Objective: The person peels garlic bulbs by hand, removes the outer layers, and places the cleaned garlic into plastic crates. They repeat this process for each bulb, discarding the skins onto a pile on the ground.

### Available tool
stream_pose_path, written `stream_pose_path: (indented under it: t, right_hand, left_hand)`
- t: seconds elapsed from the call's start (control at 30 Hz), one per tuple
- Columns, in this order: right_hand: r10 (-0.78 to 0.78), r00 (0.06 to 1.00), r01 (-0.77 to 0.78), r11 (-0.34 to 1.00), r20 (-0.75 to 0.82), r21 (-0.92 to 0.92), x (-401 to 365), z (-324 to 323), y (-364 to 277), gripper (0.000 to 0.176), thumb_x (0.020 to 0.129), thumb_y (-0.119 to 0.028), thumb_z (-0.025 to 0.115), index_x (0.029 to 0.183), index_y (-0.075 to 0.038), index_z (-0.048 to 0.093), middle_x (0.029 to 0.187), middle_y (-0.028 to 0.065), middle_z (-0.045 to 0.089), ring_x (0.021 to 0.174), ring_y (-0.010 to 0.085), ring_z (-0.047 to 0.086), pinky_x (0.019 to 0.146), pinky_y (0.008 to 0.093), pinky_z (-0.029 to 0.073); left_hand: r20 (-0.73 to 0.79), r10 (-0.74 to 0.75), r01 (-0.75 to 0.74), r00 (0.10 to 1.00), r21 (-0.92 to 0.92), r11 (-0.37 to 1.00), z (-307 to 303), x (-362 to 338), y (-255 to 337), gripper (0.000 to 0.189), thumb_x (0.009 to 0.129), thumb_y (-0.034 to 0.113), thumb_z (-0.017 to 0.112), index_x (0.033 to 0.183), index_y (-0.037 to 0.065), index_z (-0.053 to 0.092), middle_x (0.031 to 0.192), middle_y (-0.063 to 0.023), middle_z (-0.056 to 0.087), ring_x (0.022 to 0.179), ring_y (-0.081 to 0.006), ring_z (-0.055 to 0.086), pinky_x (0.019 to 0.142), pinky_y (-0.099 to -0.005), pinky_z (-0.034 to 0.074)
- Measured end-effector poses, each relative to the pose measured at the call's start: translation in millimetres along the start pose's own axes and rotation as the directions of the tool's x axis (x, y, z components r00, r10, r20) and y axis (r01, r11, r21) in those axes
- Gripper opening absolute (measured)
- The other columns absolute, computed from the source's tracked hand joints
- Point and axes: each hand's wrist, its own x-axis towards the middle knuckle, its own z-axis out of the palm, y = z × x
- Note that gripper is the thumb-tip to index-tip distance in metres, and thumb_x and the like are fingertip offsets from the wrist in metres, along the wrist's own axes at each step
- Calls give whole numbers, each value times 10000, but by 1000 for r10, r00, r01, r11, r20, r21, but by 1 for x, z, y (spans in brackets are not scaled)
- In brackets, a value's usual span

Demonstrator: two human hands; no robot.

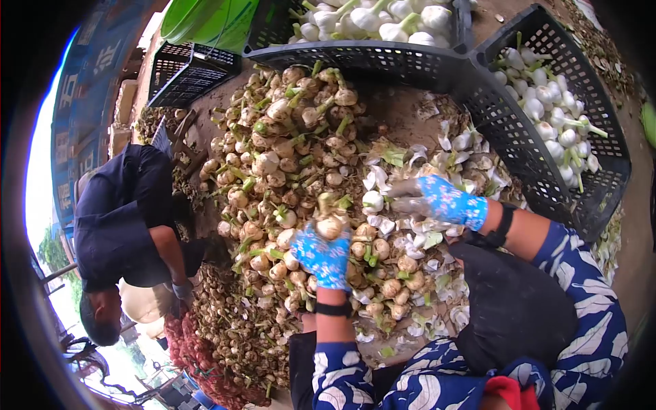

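My left hand [321,258], in a blue floral glove, is closed around a brownish garlic bulb [329,227] whose stem points away from me. It is over a large heap of unpeeled garlic [273,164] with short green stems. To its right, my right hand [441,200] wears a matching glove with dirty grey fingers. Those fingers are stretched out and slightly apart, somewhat blurred. Just off their tips is a clean white garlic bulb [372,201]. Loose white garlic skins [437,236] lie beneath and around this hand.
Black plastic crates [383,58] [519,137] with cleaned white garlic stand at the back and right. A green tub [205,24] is above a smaller black crate [191,72]. At left, a person in dark clothes [126,212] bends over the heap, by a red mesh sack [205,362].
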Motion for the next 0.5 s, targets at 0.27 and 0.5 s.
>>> stream_pose_path:
  t: [0.27,0.5]
  right_hand:
    - [-96,994,106,865,45,-491,16,16,36,371,863,-394,550,928,-35,619,749,168,598,648,323,578,559,405,441]
    - [-505,836,493,522,214,-696,8,-2,80,316,779,-111,547,1091,-85,593,758,144,574,655,323,561,540,408,432]
  left_hand:
    - [-93,382,-380,920,38,924,-9,-54,70,674,516,413,798,1012,27,555,925,-186,498,970,-391,446,885,-531,335]
    - [47,504,-506,862,82,859,-7,-42,79,639,577,407,771,1029,14,550,874,-169,506,975,-400,463,901,-527,340]
